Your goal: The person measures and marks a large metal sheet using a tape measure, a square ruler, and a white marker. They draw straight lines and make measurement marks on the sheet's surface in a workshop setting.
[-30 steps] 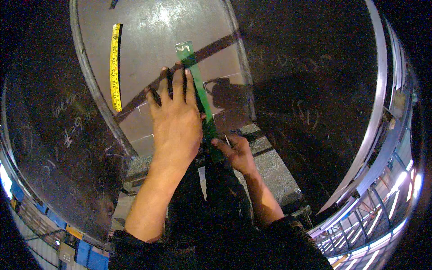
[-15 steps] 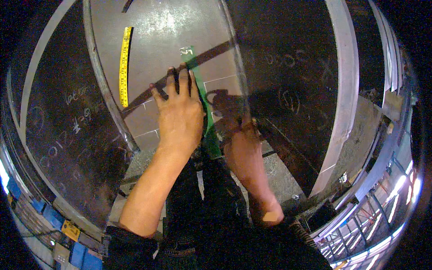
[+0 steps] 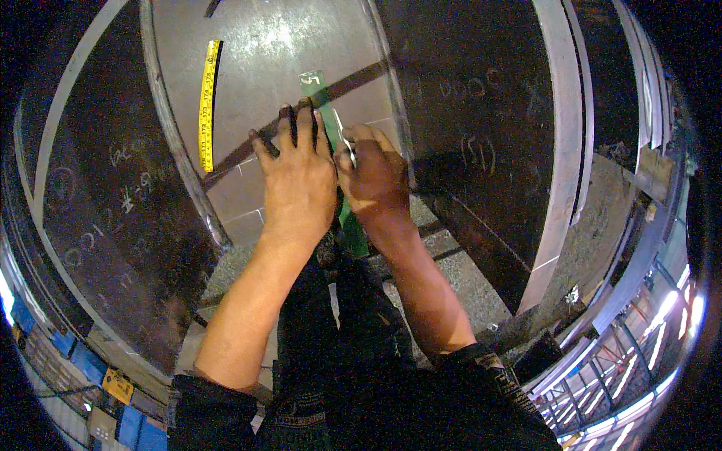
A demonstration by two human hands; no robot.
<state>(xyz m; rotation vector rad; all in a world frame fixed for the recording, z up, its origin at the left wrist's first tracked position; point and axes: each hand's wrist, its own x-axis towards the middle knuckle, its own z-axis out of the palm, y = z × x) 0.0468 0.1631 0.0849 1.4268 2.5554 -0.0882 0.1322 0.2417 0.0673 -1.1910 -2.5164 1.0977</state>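
My left hand (image 3: 299,180) lies on a grey metal plate (image 3: 271,71), its fingers spread and pointing away from me. The edge of this hand rests against a long flat green strip (image 3: 352,233), which runs lengthwise between my hands. On the strip's other side, my right hand (image 3: 376,180) is closed around a thin whitish stick (image 3: 349,146) and is close beside the strip. The stick's kind is unclear. A bright white streak shows along the strip ahead of my right fingers. Left of my left hand, a yellow measuring tape blade (image 3: 208,113) lies on the plate.
Dark metal panels with chalk writing flank the plate, a left panel (image 3: 98,173) and a right panel (image 3: 466,98). A pale raised edge (image 3: 565,98) runs along the right one. Rough grey ground (image 3: 470,274) shows below, and blue and yellow objects sit at lower left.
My right hand has moved up and slightly left from lower right to beside the green strip, and the whitish stick now shows in it. My left hand keeps its place.
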